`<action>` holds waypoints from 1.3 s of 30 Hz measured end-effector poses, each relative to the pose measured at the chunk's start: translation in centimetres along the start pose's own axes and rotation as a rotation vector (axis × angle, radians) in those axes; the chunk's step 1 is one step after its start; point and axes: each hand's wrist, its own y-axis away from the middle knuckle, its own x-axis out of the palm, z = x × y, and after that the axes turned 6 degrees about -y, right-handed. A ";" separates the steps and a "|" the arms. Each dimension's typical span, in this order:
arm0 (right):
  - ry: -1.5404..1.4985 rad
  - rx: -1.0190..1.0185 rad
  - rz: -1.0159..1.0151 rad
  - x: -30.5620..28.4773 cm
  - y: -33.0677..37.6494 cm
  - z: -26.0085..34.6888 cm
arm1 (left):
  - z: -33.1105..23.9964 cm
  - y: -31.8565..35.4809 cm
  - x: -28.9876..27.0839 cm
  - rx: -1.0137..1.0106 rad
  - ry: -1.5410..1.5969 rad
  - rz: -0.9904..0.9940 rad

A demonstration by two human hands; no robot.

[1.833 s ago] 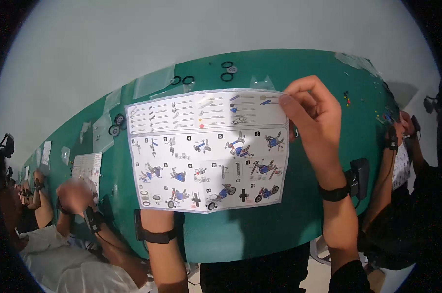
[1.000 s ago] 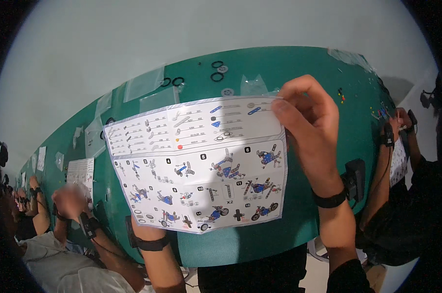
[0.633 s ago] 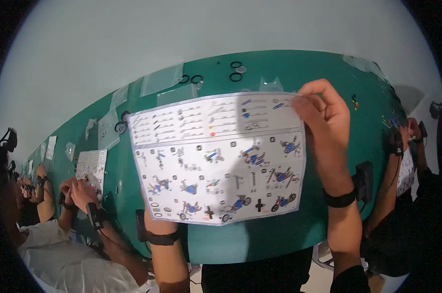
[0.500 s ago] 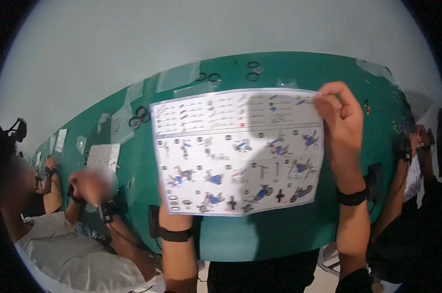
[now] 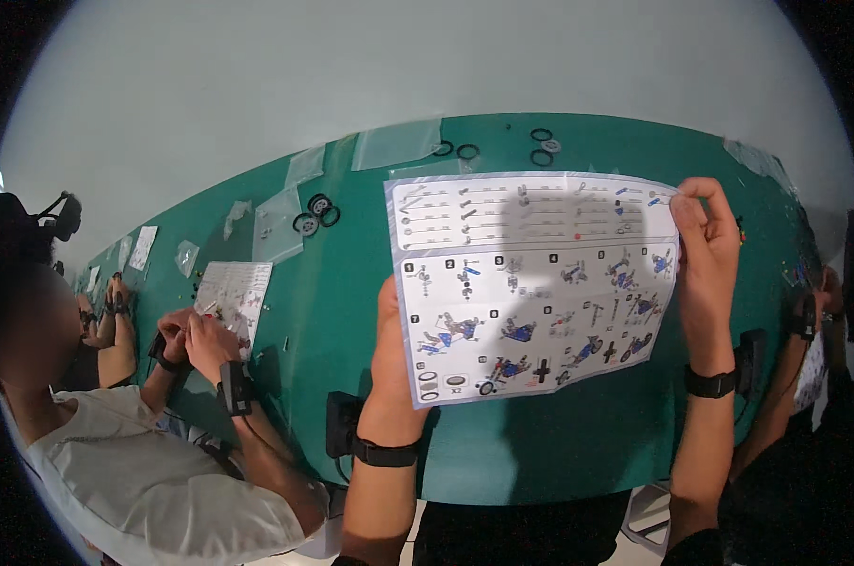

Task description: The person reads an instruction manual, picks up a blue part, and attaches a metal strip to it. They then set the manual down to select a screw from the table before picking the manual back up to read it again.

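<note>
White and glossy, the instruction sheet (image 5: 535, 283) fills the centre of the frame, held up over the green table (image 5: 351, 283). The left hand (image 5: 394, 368) grips its lower left corner from behind, so only the edge of the hand shows beside the paper and how those fingers lie cannot be told. The right hand (image 5: 708, 255) pinches the upper right corner, thumb and forefinger pressed together on the paper's edge, the other fingers curled down along the right margin. Both wrists wear black bands.

Compared with half a second ago, the sheet sits a little further right and lower in the frame and lies flatter, its top edge closer to level; both hands keep the same corners.

Black rubber rings (image 5: 315, 213) lie on the table to the upper left of the sheet, and more small rings (image 5: 541, 146) rest near the far edge above it. At lower left, a neighbouring person's hands (image 5: 196, 338) meet over a second instruction sheet (image 5: 232, 289) lying flat on the table.
</note>
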 end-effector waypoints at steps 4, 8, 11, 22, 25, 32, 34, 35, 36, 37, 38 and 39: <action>0.018 -0.014 -0.003 -0.1 -0.2 -0.5 | -0.3 0.0 1.8 -0.057 -0.025 -0.119; 0.038 -0.037 -0.019 -0.2 -0.3 -0.8 | -0.4 0.0 2.6 -0.002 -0.040 -0.031; 0.051 -0.054 -0.018 -0.2 -0.3 -1.0 | -0.5 -0.1 3.3 -0.005 -0.097 -0.078; 0.125 -0.056 -0.045 -0.8 -0.3 -0.8 | 0.2 -0.4 3.2 -0.016 -0.189 -0.106; 0.068 -0.069 -0.022 0.1 -0.5 -0.4 | -0.9 0.2 3.4 0.022 -0.194 -0.102; 0.065 -0.068 -0.010 -0.7 -0.5 -0.6 | 0.0 -0.3 3.5 -0.008 -0.162 -0.130; 0.070 -0.072 -0.020 -0.7 -0.5 -0.4 | 0.1 -0.2 3.1 0.012 -0.203 -0.080; 0.077 -0.072 -0.032 -0.7 -0.6 -0.4 | 0.0 -0.2 3.3 0.012 -0.205 -0.081; 0.076 -0.073 -0.031 -0.7 -0.6 -0.4 | -0.1 -0.1 3.5 0.002 -0.209 -0.095; 0.058 -0.069 -0.029 -0.7 -0.6 -0.4 | -0.2 -0.1 3.6 -0.008 -0.212 -0.110; 0.040 -0.064 -0.028 -0.8 -0.6 -0.4 | -0.2 0.0 3.8 -0.009 -0.212 -0.109; 0.042 -0.064 -0.030 -0.8 -0.6 -0.4 | -0.2 0.0 3.9 -0.014 -0.196 -0.121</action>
